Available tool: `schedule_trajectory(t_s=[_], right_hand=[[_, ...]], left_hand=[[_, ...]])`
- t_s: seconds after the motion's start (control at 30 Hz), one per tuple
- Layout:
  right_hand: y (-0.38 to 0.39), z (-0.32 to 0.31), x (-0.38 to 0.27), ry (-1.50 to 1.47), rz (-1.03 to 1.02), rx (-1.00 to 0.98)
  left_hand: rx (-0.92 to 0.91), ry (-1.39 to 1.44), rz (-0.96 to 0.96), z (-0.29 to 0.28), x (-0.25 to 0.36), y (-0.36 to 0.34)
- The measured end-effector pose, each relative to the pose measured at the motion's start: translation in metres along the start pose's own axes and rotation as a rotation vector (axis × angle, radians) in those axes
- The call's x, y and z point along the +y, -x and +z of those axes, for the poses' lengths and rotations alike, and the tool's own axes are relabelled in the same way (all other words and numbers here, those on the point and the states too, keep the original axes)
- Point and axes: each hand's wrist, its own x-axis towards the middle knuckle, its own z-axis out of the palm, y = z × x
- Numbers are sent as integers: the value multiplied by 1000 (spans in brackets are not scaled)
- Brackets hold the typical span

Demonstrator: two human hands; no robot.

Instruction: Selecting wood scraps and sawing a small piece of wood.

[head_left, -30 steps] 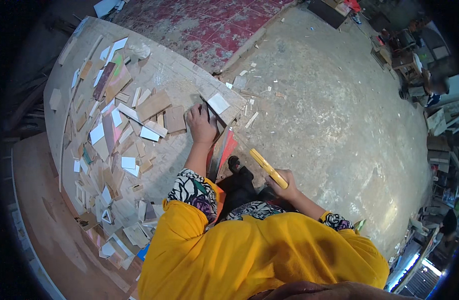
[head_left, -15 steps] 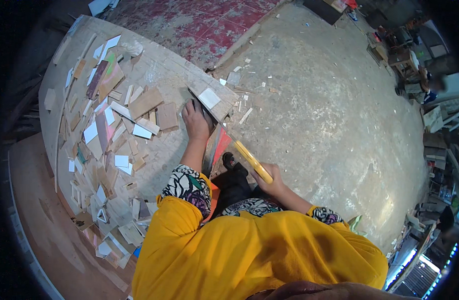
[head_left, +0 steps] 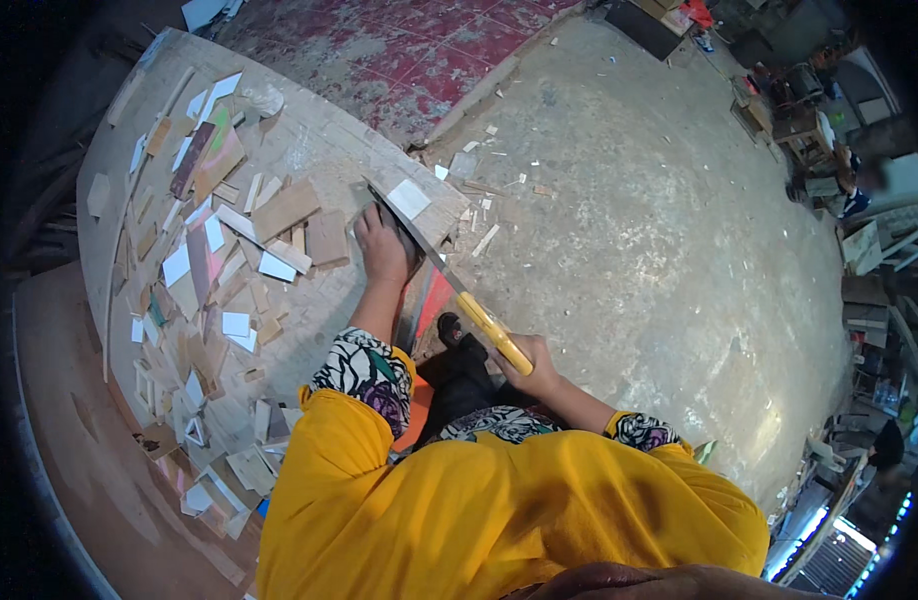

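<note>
My right hand [head_left: 525,362] is wrapped round the yellow handle of a handsaw [head_left: 485,321]. Its blade slants up and left across the near corner of the wooden table [head_left: 331,165]. Left of the blade, my left hand [head_left: 383,248] presses down with curled fingers on a dark flat piece [head_left: 407,236], partly hidden under the hand and blade. Just past the blade, a white rectangular piece [head_left: 409,198] lies at the table corner. Whether the teeth are in the dark piece, I cannot tell.
Many wood offcuts and white-faced scraps [head_left: 236,323] cover the table's left part. Small chips [head_left: 485,240] litter the concrete floor beside the corner. A red-tiled floor [head_left: 419,70] lies beyond. At the far right, another person [head_left: 859,190] is among piled furniture.
The saw has slid back slightly toward me with my right hand, and more of its blade shows. My left hand stays in place on the dark piece; the whole view has shifted a little.
</note>
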Motion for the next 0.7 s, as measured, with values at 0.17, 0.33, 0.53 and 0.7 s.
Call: schedule_trajectory(t_s=[0.17,0.33,0.53,0.7], right_hand=[[5,-12,-4,-78,126,-22],[15,-9,3,-77,95,-16],[18,-17,4,-196,205,35],[-1,-14,3,-65,65,54]], left_hand=[[-38,-44,2,-1,1,0],[-136,-215,-113,25,-2,7],[-119,-149,-115,11,18,11],[-113,-93,-126,6,21,4]])
